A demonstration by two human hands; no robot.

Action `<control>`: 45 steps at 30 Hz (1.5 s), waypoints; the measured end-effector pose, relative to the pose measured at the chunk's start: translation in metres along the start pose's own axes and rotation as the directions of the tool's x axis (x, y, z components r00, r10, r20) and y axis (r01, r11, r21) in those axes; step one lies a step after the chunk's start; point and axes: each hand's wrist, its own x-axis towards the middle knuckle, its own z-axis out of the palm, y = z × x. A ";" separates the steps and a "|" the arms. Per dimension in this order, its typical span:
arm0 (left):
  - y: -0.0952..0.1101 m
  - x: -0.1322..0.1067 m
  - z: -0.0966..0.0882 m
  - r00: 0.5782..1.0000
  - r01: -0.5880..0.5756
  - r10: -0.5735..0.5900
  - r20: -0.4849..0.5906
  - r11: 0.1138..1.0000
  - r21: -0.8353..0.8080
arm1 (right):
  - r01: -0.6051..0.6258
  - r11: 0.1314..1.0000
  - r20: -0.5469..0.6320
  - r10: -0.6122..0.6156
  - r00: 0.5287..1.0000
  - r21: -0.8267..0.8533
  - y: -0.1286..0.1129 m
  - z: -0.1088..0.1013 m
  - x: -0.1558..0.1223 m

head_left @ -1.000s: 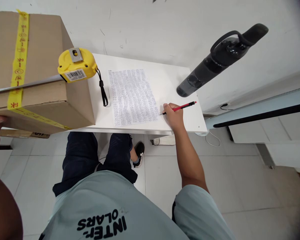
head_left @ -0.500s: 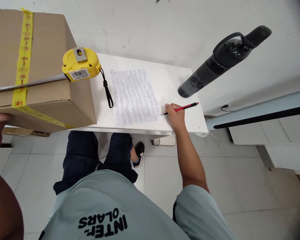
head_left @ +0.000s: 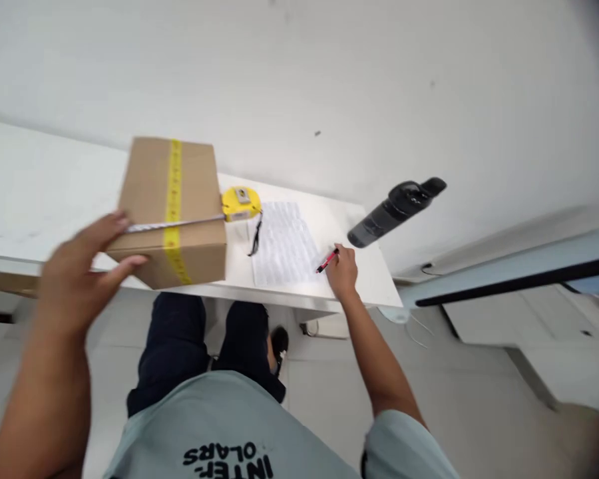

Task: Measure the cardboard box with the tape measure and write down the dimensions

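Observation:
My left hand (head_left: 82,266) is on the left corner of a cardboard box (head_left: 199,256), thumb against the front face and fingers by the upper edge. A tape measure (head_left: 241,205) in a yellow case sits against the box's right side. Its blade (head_left: 190,223) runs across the box to my left fingertips; whether they pinch its end is unclear. In my right hand (head_left: 343,271) is a red and black pen (head_left: 328,260), slanting down-left at the right edge of a densely written sheet of paper (head_left: 284,249).
A dark bottle (head_left: 392,213) stands behind my right hand on the narrow white table (head_left: 40,179), close to the wall. The box overhangs the table's front edge. A black wrist strap (head_left: 255,238) hangs from the tape measure onto the table.
My view has shifted, and the box appears smaller and farther right. More of my left hand now shows at the box's corner. The pen in my right hand has turned.

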 end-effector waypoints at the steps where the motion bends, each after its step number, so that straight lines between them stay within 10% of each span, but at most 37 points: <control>1: 0.000 0.001 -0.003 0.999 -0.050 0.050 0.002 0.998 -0.025 | -0.014 1.000 0.007 0.014 1.000 0.003 -0.004 0.002 0.000; 9: -0.018 -0.002 -0.026 0.961 -0.230 0.223 0.163 0.973 0.025 | -0.004 0.964 -0.040 0.015 0.999 0.266 -0.088 -0.005 -0.017; 14: -0.018 -0.002 -0.024 0.961 -0.247 0.240 0.137 0.969 0.031 | -0.206 0.541 0.272 -0.044 0.961 0.815 -0.203 -0.012 -0.024; 18: -0.018 -0.005 -0.018 0.962 -0.264 0.264 0.066 0.964 -0.016 | -0.285 0.508 0.399 -0.129 0.908 0.812 -0.251 -0.014 -0.006; 25: -0.012 -0.011 -0.014 0.969 -0.243 0.242 -0.044 0.970 -0.024 | -0.063 0.392 0.256 -0.465 0.848 0.918 -0.233 -0.026 -0.005; 36: -0.009 -0.007 -0.015 0.967 -0.247 0.244 -0.072 0.968 -0.034 | 0.072 0.444 0.146 -0.437 0.887 0.893 -0.231 -0.005 -0.019; 42: 0.019 -0.023 -0.032 0.904 -0.364 0.361 -0.228 0.931 0.031 | 0.084 0.381 0.060 -0.351 0.934 0.921 -0.237 -0.027 -0.046; 45: 0.048 -0.034 -0.038 0.804 -0.543 0.529 -0.272 0.839 0.029 | 0.034 0.350 0.085 -0.319 0.944 0.936 -0.223 -0.038 -0.090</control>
